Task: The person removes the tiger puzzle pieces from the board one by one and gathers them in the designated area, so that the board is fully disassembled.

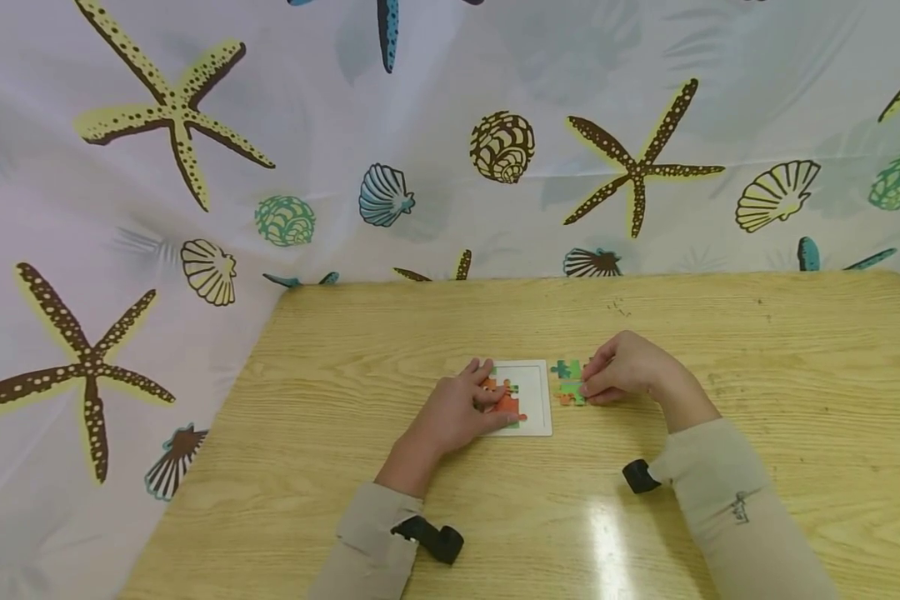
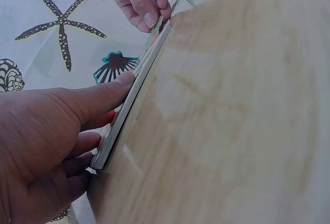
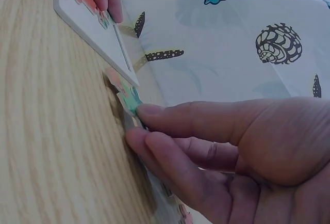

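Note:
A white square puzzle tray point(image 1: 537, 400) lies on the table, with several joined orange, red and green jigsaw pieces point(image 1: 508, 405) in its left part. My left hand point(image 1: 453, 412) rests over the tray's left side, its fingers and thumb touching the pieces and partly covering them. To the right of the tray, my right hand point(image 1: 630, 367) pinches a green and orange jigsaw piece point(image 3: 129, 100) between thumb and fingers, close to the tabletop. Just beyond it lies a green and teal jigsaw piece point(image 1: 566, 369). Fingers hide part of the pieces there.
The wooden table point(image 1: 795, 400) reaches back to a hanging cloth point(image 1: 450, 225) printed with starfish and shells. A black wrist mount sticks out from each sleeve point(image 1: 735, 492) above the table. Light glares on the near tabletop.

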Demonstrator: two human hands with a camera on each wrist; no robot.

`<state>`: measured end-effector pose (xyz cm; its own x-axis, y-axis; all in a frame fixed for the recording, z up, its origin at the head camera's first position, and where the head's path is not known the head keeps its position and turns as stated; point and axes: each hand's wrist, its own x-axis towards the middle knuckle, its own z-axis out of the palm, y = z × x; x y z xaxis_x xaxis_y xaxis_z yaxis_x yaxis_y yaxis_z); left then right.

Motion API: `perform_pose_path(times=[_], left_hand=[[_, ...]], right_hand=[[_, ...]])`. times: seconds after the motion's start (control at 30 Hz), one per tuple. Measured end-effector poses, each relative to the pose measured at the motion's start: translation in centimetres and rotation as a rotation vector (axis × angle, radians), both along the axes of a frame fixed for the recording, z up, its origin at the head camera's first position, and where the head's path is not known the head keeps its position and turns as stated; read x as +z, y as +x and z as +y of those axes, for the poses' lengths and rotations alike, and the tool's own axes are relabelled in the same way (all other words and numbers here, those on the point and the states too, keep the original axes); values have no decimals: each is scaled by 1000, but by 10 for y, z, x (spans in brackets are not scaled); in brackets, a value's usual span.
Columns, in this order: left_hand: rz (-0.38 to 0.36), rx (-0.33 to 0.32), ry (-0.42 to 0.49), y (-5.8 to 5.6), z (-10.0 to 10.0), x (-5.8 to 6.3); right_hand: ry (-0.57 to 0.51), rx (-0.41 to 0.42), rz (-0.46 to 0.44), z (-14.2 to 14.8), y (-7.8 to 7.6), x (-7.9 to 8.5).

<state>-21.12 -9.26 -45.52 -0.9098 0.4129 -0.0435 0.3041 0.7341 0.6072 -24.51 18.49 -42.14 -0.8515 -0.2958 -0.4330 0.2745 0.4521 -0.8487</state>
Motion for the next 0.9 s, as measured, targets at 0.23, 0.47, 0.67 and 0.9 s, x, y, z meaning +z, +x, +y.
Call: perform_pose_path(times=[0.23, 0.47, 0.67, 0.9], left_hand=[[-3, -2, 12, -1, 1, 2], [-6, 11, 8, 0, -1, -1], [8, -2, -13, 2, 1, 1], [25, 21, 0, 1, 3, 1]], right_hand=[[17, -18, 17, 0, 0, 0], [34, -21, 32, -4, -1, -4], [71, -28, 36, -5, 0, -3], [192, -16, 97, -5, 2, 1]])
